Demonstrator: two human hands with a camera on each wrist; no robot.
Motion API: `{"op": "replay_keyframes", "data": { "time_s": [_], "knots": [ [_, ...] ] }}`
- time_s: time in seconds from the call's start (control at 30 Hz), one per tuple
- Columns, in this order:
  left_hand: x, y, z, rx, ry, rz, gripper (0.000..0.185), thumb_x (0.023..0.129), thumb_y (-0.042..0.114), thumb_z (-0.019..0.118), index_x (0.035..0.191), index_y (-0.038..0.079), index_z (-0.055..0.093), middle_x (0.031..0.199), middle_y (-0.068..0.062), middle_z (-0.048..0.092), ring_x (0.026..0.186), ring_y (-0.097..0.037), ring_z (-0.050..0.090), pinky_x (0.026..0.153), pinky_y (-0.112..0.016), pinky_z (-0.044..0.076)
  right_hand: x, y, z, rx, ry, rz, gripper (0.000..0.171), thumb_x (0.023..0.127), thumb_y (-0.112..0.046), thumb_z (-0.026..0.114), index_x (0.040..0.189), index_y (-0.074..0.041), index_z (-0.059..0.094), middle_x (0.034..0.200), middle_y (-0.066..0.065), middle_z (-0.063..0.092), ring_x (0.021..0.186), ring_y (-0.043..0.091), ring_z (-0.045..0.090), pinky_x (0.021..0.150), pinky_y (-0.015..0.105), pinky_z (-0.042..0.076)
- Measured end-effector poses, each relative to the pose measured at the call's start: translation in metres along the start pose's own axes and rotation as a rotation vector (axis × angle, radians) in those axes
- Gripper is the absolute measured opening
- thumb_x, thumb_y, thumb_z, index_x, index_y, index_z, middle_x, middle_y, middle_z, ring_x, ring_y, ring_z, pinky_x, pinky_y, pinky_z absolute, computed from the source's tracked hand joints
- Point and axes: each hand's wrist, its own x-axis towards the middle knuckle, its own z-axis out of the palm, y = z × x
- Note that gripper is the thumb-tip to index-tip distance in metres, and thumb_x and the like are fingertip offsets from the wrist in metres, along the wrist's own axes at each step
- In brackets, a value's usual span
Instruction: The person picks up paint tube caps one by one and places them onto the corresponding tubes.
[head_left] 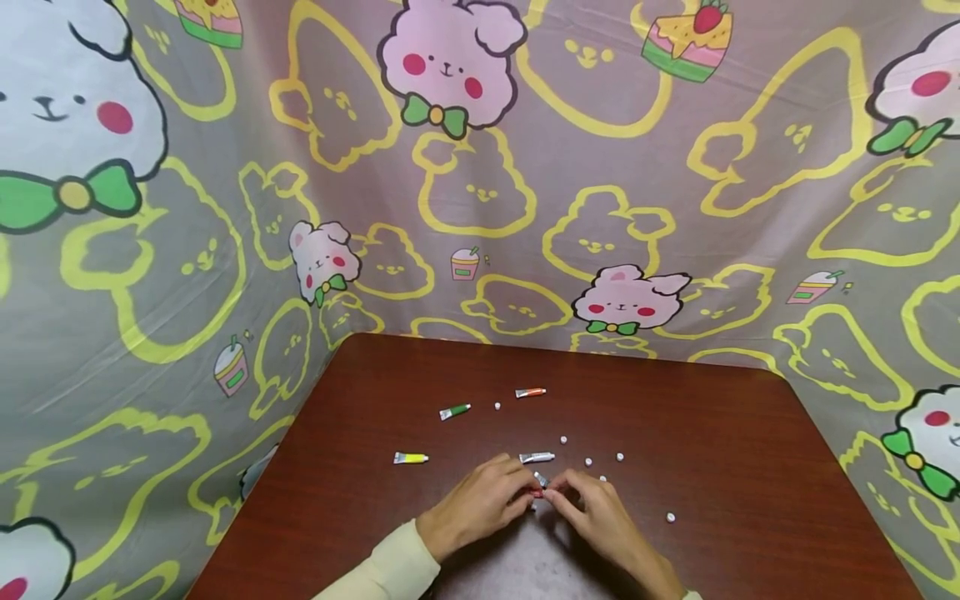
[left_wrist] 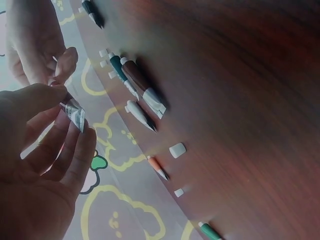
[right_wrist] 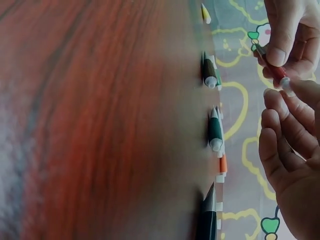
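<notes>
On the wooden table point(head_left: 720, 467), both hands pinch a red tube point(head_left: 538, 487).

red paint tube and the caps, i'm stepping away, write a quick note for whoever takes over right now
Left hand: grips the small red paint tube by its crimped end, at the near middle of the table.
Right hand: fingertips pinch at the tube's red neck end; whether a cap is on it cannot be told.
Lying on the table: yellow tube, green tube, orange tube, white tube. Loose white caps are scattered around them, one more far right.
Done: nothing clearly finished.
Left, probably: sort the cap on the red tube, then the four other tubes and the loose caps.
</notes>
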Motion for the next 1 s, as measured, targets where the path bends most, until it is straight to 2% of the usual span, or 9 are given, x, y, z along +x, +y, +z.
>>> {"op": "replay_keyframes", "data": {
  "time_s": [0.27, 0.4, 0.53, 0.77, 0.87, 1.0],
  "knots": [
    [0.0007, 0.0017, 0.0021, -0.012, 0.008, 0.005, 0.010, 0.103, 0.025, 0.077, 0.111, 0.020, 0.079, 0.107, 0.009, 0.077, 0.099, -0.007, 0.068, 0.089, -0.020, 0.056, -0.0003, -0.0019, -0.0007, -0.050, 0.025, 0.005, 0.031, 0.098, -0.006, 0.077, 0.080, -0.026, 0.063, 0.074, -0.023, 0.055, 0.068, -0.010, 0.047, 0.059, 0.012, 0.039],
    [0.0014, 0.0023, 0.0027, -0.016, 0.014, 0.004, 0.010, 0.103, 0.026, 0.077, 0.112, 0.020, 0.079, 0.108, 0.009, 0.077, 0.098, -0.007, 0.068, 0.088, -0.020, 0.056, 0.0008, -0.0004, 0.0003, -0.052, 0.053, 0.001, 0.023, 0.096, -0.005, 0.078, 0.087, -0.023, 0.069, 0.079, -0.020, 0.066, 0.072, -0.009, 0.055, 0.062, 0.014, 0.045],
    [0.0016, 0.0039, 0.0025, -0.020, 0.007, -0.001, 0.011, 0.104, 0.027, 0.076, 0.112, 0.020, 0.079, 0.108, 0.009, 0.077, 0.097, -0.006, 0.067, 0.086, -0.019, 0.055, 0.0003, 0.0008, 0.0010, -0.008, 0.073, -0.007, 0.022, 0.093, -0.002, 0.081, 0.094, -0.022, 0.072, 0.083, -0.016, 0.073, 0.074, -0.008, 0.059, 0.063, 0.017, 0.049],
    [0.0007, 0.0048, 0.0027, -0.010, 0.002, -0.005, 0.010, 0.102, 0.025, 0.078, 0.111, 0.021, 0.079, 0.109, 0.010, 0.077, 0.095, -0.005, 0.065, 0.084, -0.018, 0.054, -0.0042, 0.0034, -0.0004, 0.107, 0.017, -0.042, 0.027, 0.086, 0.000, 0.087, 0.098, -0.018, 0.072, 0.083, -0.012, 0.073, 0.073, -0.006, 0.063, 0.062, 0.020, 0.054],
    [0.0008, 0.0044, 0.0034, -0.015, 0.009, -0.008, 0.010, 0.102, 0.025, 0.078, 0.111, 0.021, 0.079, 0.108, 0.010, 0.077, 0.094, -0.005, 0.065, 0.084, -0.018, 0.054, -0.0050, 0.0045, -0.0012, 0.115, 0.003, -0.043, 0.023, 0.088, 0.000, 0.086, 0.099, -0.015, 0.072, 0.084, -0.011, 0.074, 0.075, -0.005, 0.063, 0.063, 0.022, 0.056],
    [0.0015, 0.0045, 0.0046, -0.023, 0.018, -0.009, 0.011, 0.103, 0.026, 0.077, 0.112, 0.021, 0.079, 0.109, 0.010, 0.077, 0.096, -0.005, 0.066, 0.085, -0.019, 0.054, -0.0056, 0.0047, -0.0022, 0.084, 0.020, -0.028, 0.017, 0.092, -0.004, 0.083, 0.097, -0.016, 0.073, 0.083, -0.012, 0.074, 0.075, -0.006, 0.062, 0.063, 0.020, 0.054]
  ]
}}
